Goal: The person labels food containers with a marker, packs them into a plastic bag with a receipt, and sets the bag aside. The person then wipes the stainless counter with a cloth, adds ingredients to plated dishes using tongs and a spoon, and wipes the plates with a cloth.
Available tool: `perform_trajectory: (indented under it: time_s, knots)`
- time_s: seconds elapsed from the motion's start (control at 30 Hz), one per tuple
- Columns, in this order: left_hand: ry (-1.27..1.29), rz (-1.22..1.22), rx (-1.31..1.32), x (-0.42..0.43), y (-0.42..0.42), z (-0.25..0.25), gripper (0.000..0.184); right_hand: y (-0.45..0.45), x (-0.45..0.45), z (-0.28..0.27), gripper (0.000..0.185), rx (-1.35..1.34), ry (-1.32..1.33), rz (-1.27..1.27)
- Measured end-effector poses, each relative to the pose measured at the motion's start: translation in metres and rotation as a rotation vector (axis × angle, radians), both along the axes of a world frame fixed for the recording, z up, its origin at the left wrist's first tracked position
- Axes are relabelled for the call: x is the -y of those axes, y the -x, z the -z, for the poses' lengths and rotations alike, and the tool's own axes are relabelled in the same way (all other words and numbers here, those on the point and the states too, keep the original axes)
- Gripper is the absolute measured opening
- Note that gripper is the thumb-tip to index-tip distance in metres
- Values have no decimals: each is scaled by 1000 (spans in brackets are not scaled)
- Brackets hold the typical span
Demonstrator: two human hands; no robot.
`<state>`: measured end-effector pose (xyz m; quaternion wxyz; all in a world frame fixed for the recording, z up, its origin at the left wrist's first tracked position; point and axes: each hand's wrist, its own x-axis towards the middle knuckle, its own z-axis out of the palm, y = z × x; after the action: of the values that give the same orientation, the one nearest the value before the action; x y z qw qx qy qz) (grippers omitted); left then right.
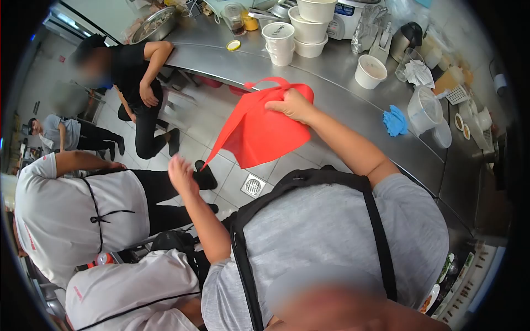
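My right hand (291,106) is closed on the upper edge of a red bag (264,129), which hangs above the tiled floor beside the steel counter. Its strap loops up near my fingers, and one long corner trails toward the lower left. My left hand (183,175) is raised left of the bag, a little apart from its trailing corner. The fingers of that hand are slightly blurred but look spread, with nothing in them.
On the steel counter (342,105) stand stacked white tubs (309,27), lidded cups (279,41), an open tub (370,71), a blue glove (395,121) and a clear container (424,110). One person in black (132,66) sits at the counter's far end. Two people in white shirts (83,209) are close on my left.
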<state>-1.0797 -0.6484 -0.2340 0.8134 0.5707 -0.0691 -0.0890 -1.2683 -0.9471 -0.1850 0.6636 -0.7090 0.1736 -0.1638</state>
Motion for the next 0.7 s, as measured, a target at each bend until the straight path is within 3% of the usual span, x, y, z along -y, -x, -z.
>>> perform_trajectory:
  time_s: [0.03, 0.1, 0.17, 0.23, 0.27, 0.33, 0.4, 0.47, 0.5, 0.6, 0.7]
  knots:
    - [-203, 152, -14, 36, 26, -45, 29, 0, -5, 1, 38, 8, 134, 11]
    - [-453, 592, 6, 95, 77, -83, 31, 5, -22, -1, 42, 28, 403, 29]
    - [-567, 780, 254, 141, 109, -65, 32, 17, -37, 2, 41, 63, 443, 9]
    - [-364, 791, 277, 159, 125, -46, 31, 24, -33, 33, 41, -15, 545, -8]
    - [-264, 802, 289, 168, 129, -37, 31, 38, -35, 8, 37, 194, 422, 37]
    - [-208, 788, -5, 174, 122, -30, 29, 54, -19, 8, 34, 181, 57, 169]
    - [92, 785, -291, 172, 121, -28, 28, 65, -9, 5, 25, 227, -272, 299]
    - [334, 662, -490, 171, 98, -20, 30, 77, 16, 9, 18, -13, -32, 451]
    - [428, 624, -558, 167, 84, -16, 30, 81, 36, 17, 15, -18, -176, 533]
    - [388, 655, -670, 137, 74, -45, 30, 106, 77, 9, 11, 157, -510, 710]
    - [144, 502, -491, 121, 75, -4, 20, 105, 93, 10, 10, 337, -795, 777]
